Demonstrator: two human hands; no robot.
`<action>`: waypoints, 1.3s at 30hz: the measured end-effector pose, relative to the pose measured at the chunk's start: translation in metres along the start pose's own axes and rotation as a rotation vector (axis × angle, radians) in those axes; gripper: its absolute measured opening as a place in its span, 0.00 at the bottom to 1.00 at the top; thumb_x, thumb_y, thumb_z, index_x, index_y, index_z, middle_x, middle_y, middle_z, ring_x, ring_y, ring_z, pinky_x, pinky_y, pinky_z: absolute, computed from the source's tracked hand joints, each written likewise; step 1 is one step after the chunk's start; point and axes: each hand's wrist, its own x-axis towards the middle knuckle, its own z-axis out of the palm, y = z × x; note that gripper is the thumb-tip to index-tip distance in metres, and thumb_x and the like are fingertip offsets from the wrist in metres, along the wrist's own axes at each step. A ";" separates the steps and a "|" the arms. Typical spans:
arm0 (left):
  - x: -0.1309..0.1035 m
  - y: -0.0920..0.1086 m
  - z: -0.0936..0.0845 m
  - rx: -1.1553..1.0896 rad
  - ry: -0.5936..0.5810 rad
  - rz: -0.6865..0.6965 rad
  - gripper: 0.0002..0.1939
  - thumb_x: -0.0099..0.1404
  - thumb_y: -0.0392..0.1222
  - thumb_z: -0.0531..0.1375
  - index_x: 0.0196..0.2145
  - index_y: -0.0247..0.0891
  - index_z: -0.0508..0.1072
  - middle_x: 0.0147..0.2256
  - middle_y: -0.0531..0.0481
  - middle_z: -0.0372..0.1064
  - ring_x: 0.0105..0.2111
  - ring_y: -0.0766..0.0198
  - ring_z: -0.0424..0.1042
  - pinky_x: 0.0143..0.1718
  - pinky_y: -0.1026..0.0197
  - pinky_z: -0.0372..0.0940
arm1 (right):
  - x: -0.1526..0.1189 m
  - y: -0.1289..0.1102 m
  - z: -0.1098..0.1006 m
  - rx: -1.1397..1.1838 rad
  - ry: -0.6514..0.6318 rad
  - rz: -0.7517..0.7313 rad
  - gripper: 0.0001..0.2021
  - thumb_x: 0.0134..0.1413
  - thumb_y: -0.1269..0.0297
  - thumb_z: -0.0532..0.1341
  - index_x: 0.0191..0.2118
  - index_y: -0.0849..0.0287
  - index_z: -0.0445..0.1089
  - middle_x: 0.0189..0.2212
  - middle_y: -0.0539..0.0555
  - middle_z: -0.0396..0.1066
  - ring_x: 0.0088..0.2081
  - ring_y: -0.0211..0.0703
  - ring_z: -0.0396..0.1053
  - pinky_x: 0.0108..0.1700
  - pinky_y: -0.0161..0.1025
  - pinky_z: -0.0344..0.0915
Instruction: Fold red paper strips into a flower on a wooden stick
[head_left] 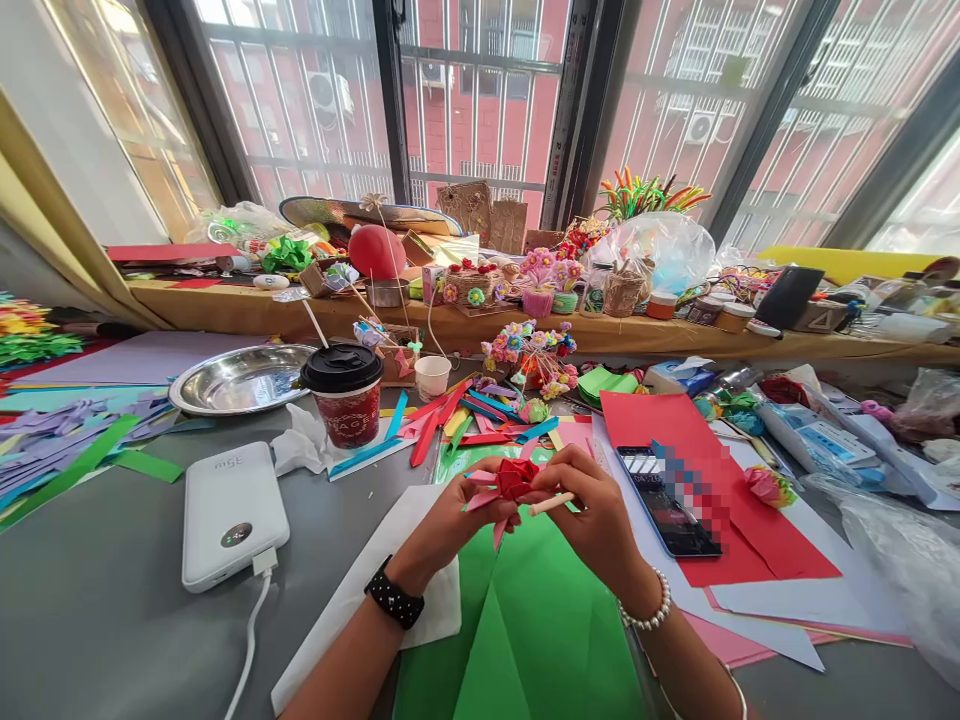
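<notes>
Between my hands is a folded paper flower point(516, 480), red in the middle with pink strips sticking out to the left and below. My left hand point(454, 525) is closed around its left side and underneath. On the other side, my right hand point(596, 510) touches the flower's edge with its fingertips and also grips a thin pale stick point(551, 504), which points left. What the stick is made of, I cannot tell. Beneath both hands lies green paper point(540, 630) with fold creases. A white tissue sheet point(360, 590) lies under my left forearm.
A white power bank point(235, 515) with a cable and a lidded paper cup point(346, 400) stand left. Behind my hands are loose paper strips point(480, 410). A phone point(667, 500) rests on red paper point(787, 540) at right. A metal plate point(244, 380) sits farther back, before a crowded sill point(315, 310).
</notes>
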 end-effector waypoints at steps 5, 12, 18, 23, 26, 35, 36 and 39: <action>0.000 -0.001 -0.001 -0.001 0.031 -0.004 0.10 0.49 0.37 0.63 0.32 0.36 0.69 0.23 0.54 0.65 0.19 0.72 0.63 0.20 0.68 0.58 | -0.002 0.000 0.004 -0.036 0.042 0.001 0.02 0.47 0.71 0.58 0.27 0.59 0.67 0.25 0.50 0.61 0.27 0.36 0.63 0.28 0.33 0.61; 0.001 -0.001 -0.003 0.021 0.054 0.028 0.08 0.50 0.40 0.62 0.30 0.35 0.69 0.23 0.53 0.66 0.22 0.70 0.64 0.21 0.68 0.57 | -0.003 0.001 0.000 -0.099 -0.098 -0.004 0.14 0.53 0.54 0.51 0.33 0.59 0.67 0.29 0.54 0.62 0.30 0.40 0.63 0.31 0.37 0.62; 0.002 -0.001 -0.003 0.048 0.098 -0.003 0.12 0.50 0.39 0.62 0.34 0.35 0.68 0.23 0.53 0.67 0.24 0.68 0.66 0.25 0.66 0.59 | 0.001 0.004 -0.004 -0.001 -0.111 0.080 0.17 0.57 0.59 0.46 0.35 0.58 0.70 0.28 0.53 0.63 0.31 0.39 0.63 0.31 0.35 0.61; 0.002 0.002 -0.001 0.059 0.080 0.010 0.11 0.51 0.38 0.61 0.34 0.35 0.68 0.23 0.54 0.66 0.23 0.69 0.66 0.23 0.68 0.59 | 0.004 0.007 -0.005 0.040 -0.128 0.091 0.11 0.53 0.62 0.53 0.32 0.58 0.72 0.25 0.52 0.64 0.26 0.36 0.62 0.25 0.32 0.60; 0.001 0.003 -0.001 0.078 0.053 0.017 0.09 0.51 0.38 0.61 0.31 0.33 0.68 0.23 0.53 0.65 0.23 0.69 0.66 0.23 0.68 0.60 | 0.004 0.005 -0.007 0.064 -0.151 0.116 0.10 0.51 0.61 0.55 0.31 0.59 0.72 0.24 0.52 0.65 0.23 0.34 0.61 0.21 0.31 0.58; 0.002 0.000 0.001 0.091 0.091 -0.031 0.14 0.50 0.39 0.62 0.36 0.36 0.68 0.32 0.50 0.66 0.32 0.63 0.67 0.32 0.62 0.64 | 0.003 0.006 -0.002 0.093 -0.115 0.159 0.07 0.50 0.63 0.56 0.28 0.60 0.69 0.25 0.52 0.64 0.27 0.37 0.65 0.26 0.32 0.65; 0.003 0.000 0.001 0.094 0.107 -0.035 0.17 0.50 0.39 0.62 0.39 0.38 0.67 0.34 0.49 0.67 0.34 0.62 0.67 0.32 0.61 0.63 | 0.003 0.008 -0.002 0.075 -0.103 0.156 0.07 0.50 0.63 0.56 0.28 0.60 0.68 0.26 0.52 0.64 0.27 0.37 0.65 0.26 0.32 0.65; 0.005 0.000 -0.002 0.140 0.139 0.012 0.29 0.48 0.39 0.63 0.48 0.44 0.60 0.43 0.46 0.63 0.38 0.59 0.66 0.34 0.60 0.63 | 0.003 0.013 -0.001 -0.017 -0.093 0.135 0.07 0.51 0.64 0.55 0.28 0.59 0.68 0.26 0.52 0.65 0.27 0.37 0.64 0.26 0.32 0.64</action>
